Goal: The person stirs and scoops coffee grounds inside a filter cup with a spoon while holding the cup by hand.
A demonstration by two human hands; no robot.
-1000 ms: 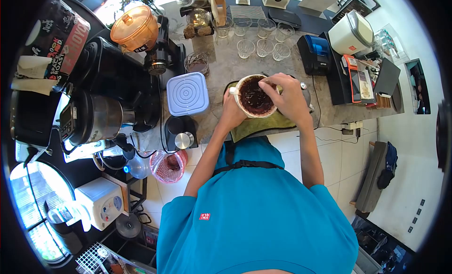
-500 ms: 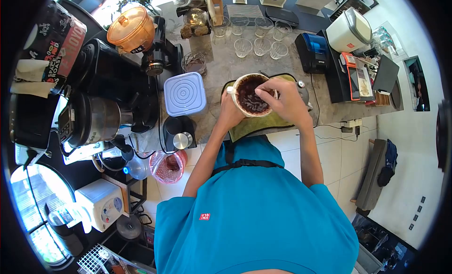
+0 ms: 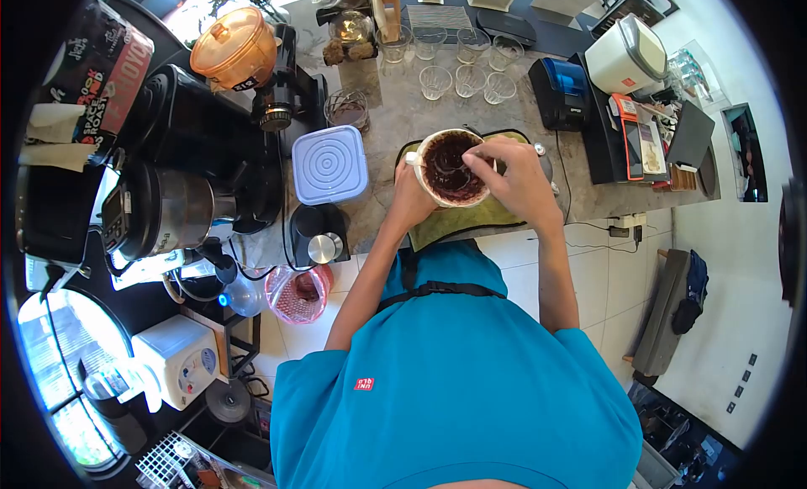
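Observation:
A white cup [image 3: 424, 186] with a handle on its left stands over a green cloth [image 3: 454, 228] at the counter's near edge. Dark brown liquid with coarse dark bits [image 3: 445, 157] fills it, and brown residue marks the inner wall. My left hand [image 3: 412, 196] is wrapped round the cup's near left side, just below the handle. Over the right part of the cup, my right hand [image 3: 514, 176] is closed in a pinch, its fingertips above the liquid. What the pinch holds is too thin and hidden to name. A pale curved streak shows on the liquid below the fingertips.
Several clear glasses [image 3: 469, 80] stand beyond the cup. A lidded blue container [image 3: 330, 164] and a glass with wire rings [image 3: 346, 111] are to the left, near a black coffee machine [image 3: 290, 89]. A black-and-blue printer [image 3: 561, 89] sits right. A pink bin [image 3: 296, 297] is on the floor.
My right hand has shifted slightly right within the cup's mouth. The liquid's surface pattern has changed, with swirls now showing. My left hand keeps its place on the cup.

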